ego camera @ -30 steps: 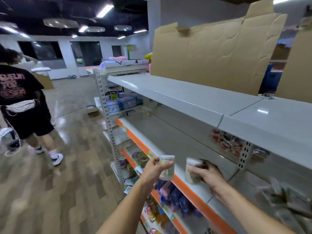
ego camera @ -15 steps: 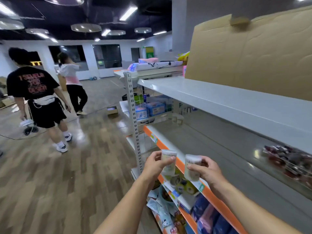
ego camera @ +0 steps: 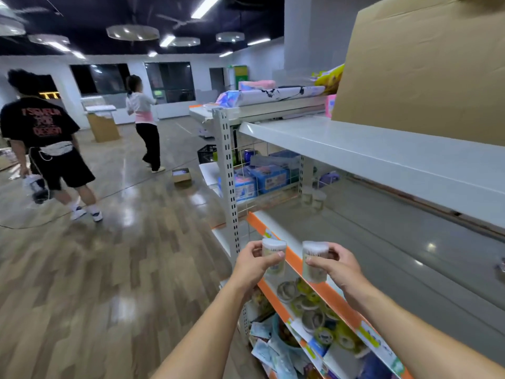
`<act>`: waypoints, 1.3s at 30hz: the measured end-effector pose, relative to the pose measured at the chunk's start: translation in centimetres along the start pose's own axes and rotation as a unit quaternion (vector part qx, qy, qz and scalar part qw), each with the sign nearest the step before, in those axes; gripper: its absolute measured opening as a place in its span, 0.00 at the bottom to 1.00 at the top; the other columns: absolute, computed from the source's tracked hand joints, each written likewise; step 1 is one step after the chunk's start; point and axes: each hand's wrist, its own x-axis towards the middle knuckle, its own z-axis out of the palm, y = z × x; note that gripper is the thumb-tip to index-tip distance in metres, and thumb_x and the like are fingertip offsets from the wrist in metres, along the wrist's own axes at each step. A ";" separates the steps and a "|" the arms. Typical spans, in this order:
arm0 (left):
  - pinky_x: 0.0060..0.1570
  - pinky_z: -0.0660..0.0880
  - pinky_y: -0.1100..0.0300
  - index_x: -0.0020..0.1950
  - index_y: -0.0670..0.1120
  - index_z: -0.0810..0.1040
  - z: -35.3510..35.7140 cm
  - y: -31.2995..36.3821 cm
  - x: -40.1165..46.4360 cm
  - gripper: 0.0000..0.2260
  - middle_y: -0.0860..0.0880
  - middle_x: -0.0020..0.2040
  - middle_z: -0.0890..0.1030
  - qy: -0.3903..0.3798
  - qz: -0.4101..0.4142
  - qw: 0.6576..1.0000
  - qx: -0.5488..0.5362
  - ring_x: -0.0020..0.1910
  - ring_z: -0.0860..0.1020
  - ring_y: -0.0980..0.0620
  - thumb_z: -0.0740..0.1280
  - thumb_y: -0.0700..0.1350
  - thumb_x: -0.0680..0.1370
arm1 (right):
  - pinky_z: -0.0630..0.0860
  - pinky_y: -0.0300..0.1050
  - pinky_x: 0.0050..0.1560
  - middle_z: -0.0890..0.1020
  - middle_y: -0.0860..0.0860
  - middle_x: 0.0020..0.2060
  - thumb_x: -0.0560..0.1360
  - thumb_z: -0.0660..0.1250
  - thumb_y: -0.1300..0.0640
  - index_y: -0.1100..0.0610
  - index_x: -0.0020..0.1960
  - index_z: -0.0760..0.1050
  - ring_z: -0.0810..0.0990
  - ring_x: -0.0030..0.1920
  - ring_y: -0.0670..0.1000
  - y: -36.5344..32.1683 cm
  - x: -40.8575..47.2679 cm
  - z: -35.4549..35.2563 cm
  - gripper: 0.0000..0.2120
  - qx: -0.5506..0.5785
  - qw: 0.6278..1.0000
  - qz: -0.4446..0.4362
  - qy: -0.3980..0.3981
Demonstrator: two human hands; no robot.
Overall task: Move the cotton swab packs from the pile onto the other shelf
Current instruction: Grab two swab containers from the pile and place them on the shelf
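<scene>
my left hand and right hand each grip an upright swab pack; the grey shelf lies ahead-right, nearer my right.

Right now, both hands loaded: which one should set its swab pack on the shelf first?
Right, probably. The right hand holds its cotton swab pack over the orange front edge of the grey shelf. The left hand holds its pack out over the aisle side, farther from the two packs already standing at the back.
</scene>
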 end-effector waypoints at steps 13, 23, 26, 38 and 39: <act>0.40 0.75 0.71 0.61 0.44 0.76 -1.3 2.5 18.7 0.21 0.49 0.55 0.81 -0.056 0.022 0.996 0.062 0.51 0.80 0.57 0.78 0.40 0.71 | 0.72 0.29 0.29 0.84 0.45 0.35 0.65 0.80 0.65 0.54 0.44 0.80 0.82 0.34 0.41 -0.8 14.5 4.4 0.13 -0.084 0.991 -0.016 0.102; 0.43 0.74 0.72 0.55 0.52 0.75 0.9 1.8 30.0 0.17 0.55 0.50 0.82 -0.153 0.015 0.981 0.114 0.49 0.80 0.59 0.78 0.44 0.71 | 0.76 0.44 0.43 0.84 0.52 0.45 0.66 0.80 0.66 0.56 0.55 0.80 0.82 0.43 0.51 0.7 21.2 5.2 0.20 -0.089 0.976 0.011 0.199; 0.56 0.79 0.56 0.58 0.45 0.78 2.2 1.6 33.2 0.14 0.46 0.55 0.83 -0.170 0.027 0.972 0.158 0.55 0.81 0.48 0.74 0.42 0.75 | 0.76 0.42 0.38 0.84 0.50 0.45 0.66 0.80 0.66 0.56 0.56 0.80 0.82 0.42 0.49 1.6 22.7 5.8 0.21 -0.086 0.966 0.014 0.243; 0.56 0.79 0.48 0.58 0.42 0.79 5.6 0.1 39.6 0.12 0.45 0.53 0.83 -0.249 0.106 0.940 0.207 0.53 0.81 0.46 0.71 0.44 0.76 | 0.71 0.26 0.31 0.83 0.48 0.45 0.65 0.80 0.63 0.53 0.56 0.78 0.79 0.41 0.40 3.5 26.1 8.4 0.22 -0.147 0.917 0.022 0.371; 0.57 0.78 0.48 0.60 0.42 0.79 5.7 0.1 39.9 0.14 0.45 0.55 0.83 -0.252 0.102 0.942 0.197 0.55 0.80 0.46 0.72 0.43 0.75 | 0.70 0.26 0.30 0.83 0.46 0.44 0.65 0.80 0.62 0.52 0.56 0.78 0.79 0.41 0.39 3.6 26.5 8.5 0.22 -0.152 0.915 0.024 0.372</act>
